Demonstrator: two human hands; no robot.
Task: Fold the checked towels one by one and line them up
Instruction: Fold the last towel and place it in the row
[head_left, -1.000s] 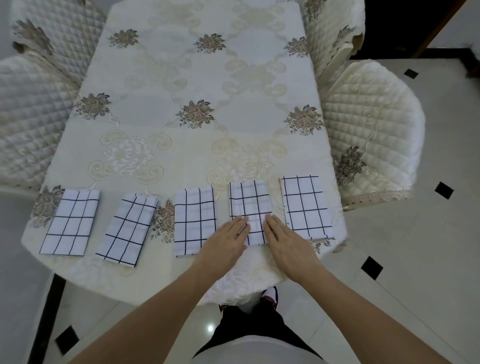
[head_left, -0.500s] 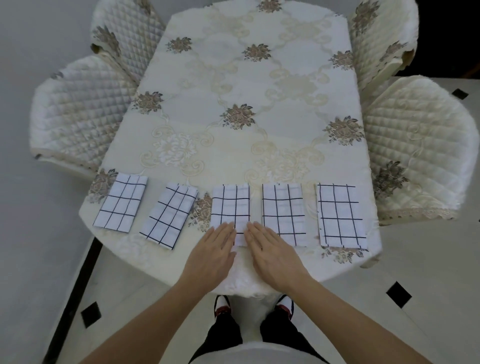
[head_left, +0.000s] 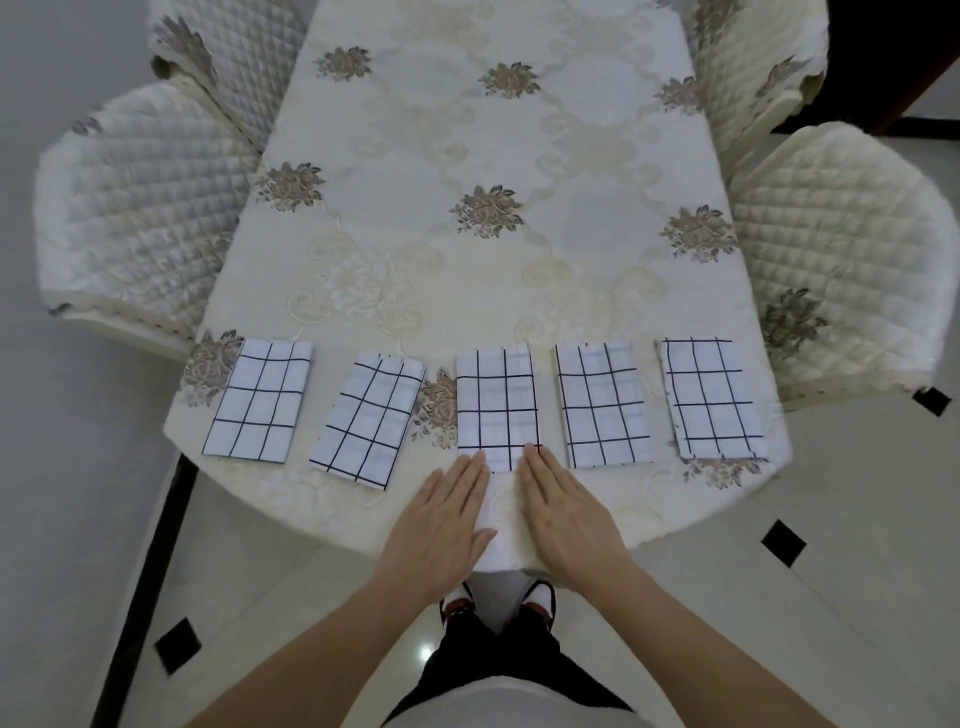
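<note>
Looks all but done, with five checked towels (head_left: 711, 400) folded in a row along the near edge of the desk (head_left: 467, 291), left hand (head_left: 441, 525) and right hand (head_left: 569, 519) flat, fingers (head_left: 475, 467) straight, grasping nothing, tips touching the middle towel (head_left: 496, 405), only the crooked second-from-left towel (head_left: 369, 421) seemingly left to square.

Readable text: none is showing anywhere, honestly.
checked towels (head_left: 496, 400): only plain black grid lines on white are showing, no tags or lettering I can make out.
desk cloth (head_left: 467, 291): just flower and scroll patterns are showing, no words.
chair covers (head_left: 140, 208): quilting and flower motifs are showing, no brand or numbers.
</note>
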